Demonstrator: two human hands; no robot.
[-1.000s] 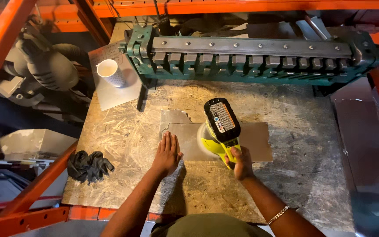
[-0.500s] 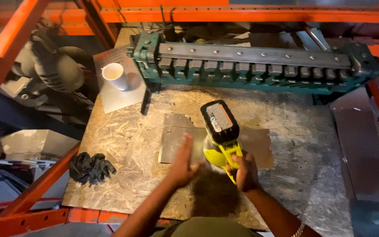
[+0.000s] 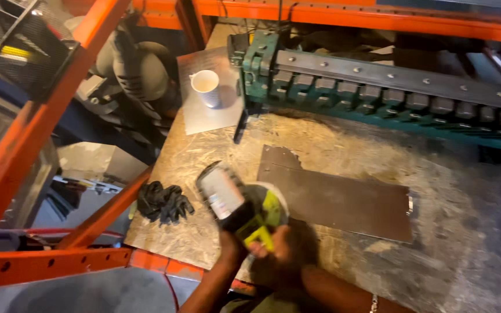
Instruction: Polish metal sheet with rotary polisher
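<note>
Sander [image 3: 236, 203] gripped in both hands [image 3: 279, 246].

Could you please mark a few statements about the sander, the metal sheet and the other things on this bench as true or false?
1. Both hands hold the yellow-green sander. True: the left hand and the right hand grip it.
2. The sander rests in the middle of the metal sheet. False: it is off the sheet's left end, over the board benchtop.
3. The white cup stands on a small grey plate. True.
4. The black gloves are on the hands. False: they lie on the benchtop, left of the sander.
5. A green machine stands behind the sheet. True.
</note>
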